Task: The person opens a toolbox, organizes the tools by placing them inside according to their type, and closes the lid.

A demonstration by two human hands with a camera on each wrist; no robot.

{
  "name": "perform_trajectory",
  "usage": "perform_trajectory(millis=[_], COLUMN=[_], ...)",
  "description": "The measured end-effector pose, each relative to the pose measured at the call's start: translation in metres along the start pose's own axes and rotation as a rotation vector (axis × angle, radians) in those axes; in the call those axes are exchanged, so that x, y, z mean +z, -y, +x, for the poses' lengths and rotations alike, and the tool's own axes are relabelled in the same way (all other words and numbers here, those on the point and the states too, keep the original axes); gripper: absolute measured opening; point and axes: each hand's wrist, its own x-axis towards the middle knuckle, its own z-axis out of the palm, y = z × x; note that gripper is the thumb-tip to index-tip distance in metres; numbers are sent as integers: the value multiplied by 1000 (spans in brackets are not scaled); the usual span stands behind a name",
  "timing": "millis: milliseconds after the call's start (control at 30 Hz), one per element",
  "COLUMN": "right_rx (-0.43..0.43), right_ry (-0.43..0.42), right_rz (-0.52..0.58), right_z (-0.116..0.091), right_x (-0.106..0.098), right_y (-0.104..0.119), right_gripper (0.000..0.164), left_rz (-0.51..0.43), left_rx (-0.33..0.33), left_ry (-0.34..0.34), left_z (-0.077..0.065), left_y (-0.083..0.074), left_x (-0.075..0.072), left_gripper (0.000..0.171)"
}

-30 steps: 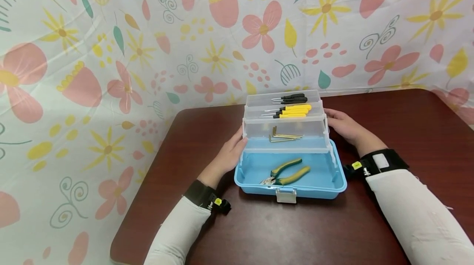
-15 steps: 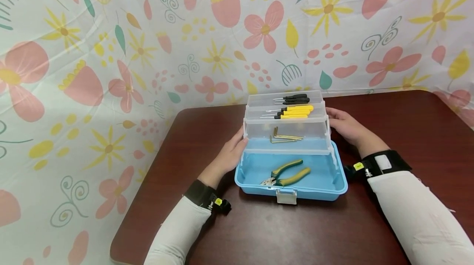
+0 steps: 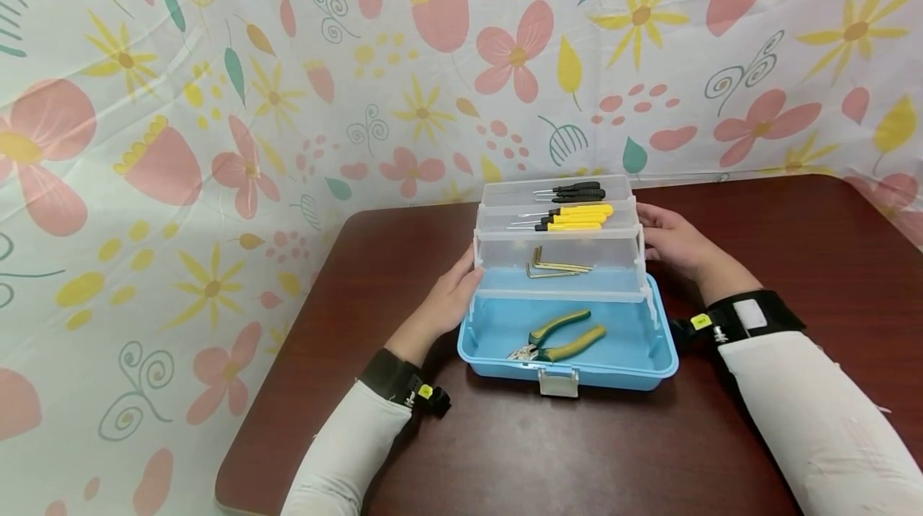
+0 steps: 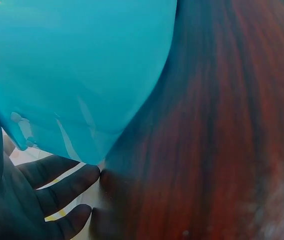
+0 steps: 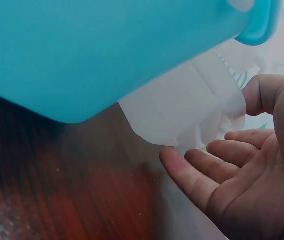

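Note:
A blue toolbox (image 3: 598,377) stands opened out, its clear stepped trays (image 3: 497,247) spread toward the back. Green-and-yellow pliers (image 3: 566,342) lie in its base. Brass hex keys (image 3: 558,268) rest in the tray above, with yellow-handled screwdrivers (image 3: 577,217) and black-handled screwdrivers (image 3: 577,193) higher up. My left hand (image 3: 449,300) is at the toolbox's left side, its fingers stretched beside the rear corner in the left wrist view. My right hand (image 3: 674,239) is at the right rear; its bent thumb and loose fingertips meet the edge of a translucent part (image 5: 182,100).
The toolbox sits on a dark reddish-brown wooden table (image 3: 389,260) with rounded corners. A flower-print cloth (image 3: 433,99) hangs right behind the table's back edge. The front latch (image 3: 558,382) hangs down. Wrist straps with small cameras (image 3: 431,401) sit close to the box's sides.
My right hand has shifted slightly to the right, and the upper trays' right edge has shifted a little with it. The left hand and the tools keep their places.

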Motion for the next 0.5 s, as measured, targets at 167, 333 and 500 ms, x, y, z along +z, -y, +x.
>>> perform_trajectory(millis=[167,333,500], right_rx=[-9,-18,-31], right_ry=[4,1,-2], right_rz=[13,25,26], right_z=[0,-1,-2], right_x=[-2,-3,-3], right_y=[1,2,3], right_gripper=[82,82,80], left_rz=[7,5,-4], left_rx=[-8,-13,-9], left_ry=[4,10,16], left_z=[1,1,0], left_y=[-1,0,1], left_x=[-1,-1,-1], left_gripper=[56,55,54])
